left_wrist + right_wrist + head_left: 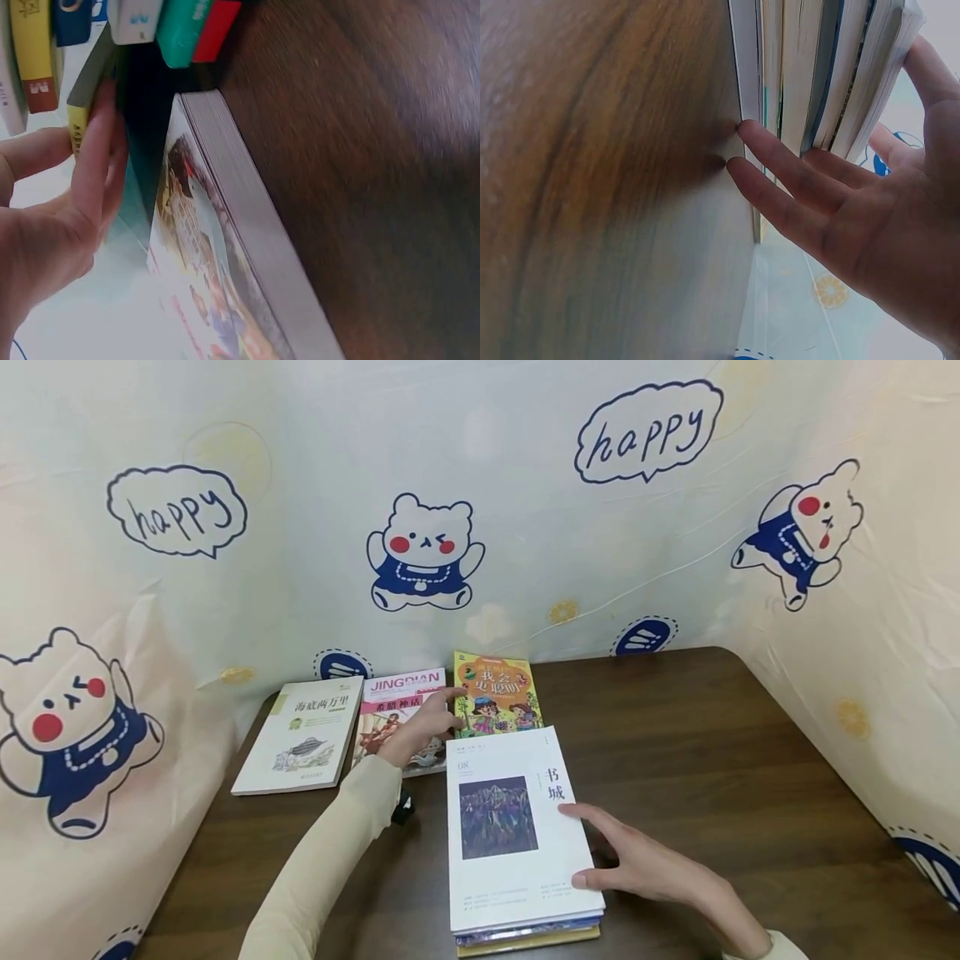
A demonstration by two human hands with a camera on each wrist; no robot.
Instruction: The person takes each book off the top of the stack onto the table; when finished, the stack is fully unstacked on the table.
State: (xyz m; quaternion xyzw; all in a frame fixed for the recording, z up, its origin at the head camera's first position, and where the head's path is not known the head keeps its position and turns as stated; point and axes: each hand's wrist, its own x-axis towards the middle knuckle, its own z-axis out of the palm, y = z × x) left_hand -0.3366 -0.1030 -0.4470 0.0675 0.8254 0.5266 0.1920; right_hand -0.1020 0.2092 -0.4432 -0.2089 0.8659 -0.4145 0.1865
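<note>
My left hand [431, 722] pinches the left edge of a thin yellow children's book [497, 681]; in the left wrist view, thumb and fingers lie on either side of its spine [77, 127]. In front of it stands a stack of books, topped by a white book [510, 752] with a dark picture. My right hand [645, 864] is at the stack's right side, its fingers spread and fairly straight. The right wrist view shows fingertips low beside the page edges [799, 67], close to the table.
Left of the yellow book lies a pink-and-white JINGDIAN book [386, 706], partly behind my left arm. A white book [303, 735] with a ship drawing lies further left. All are on a dark wooden table [675, 735]. A patterned curtain [525, 543] encloses the back and sides.
</note>
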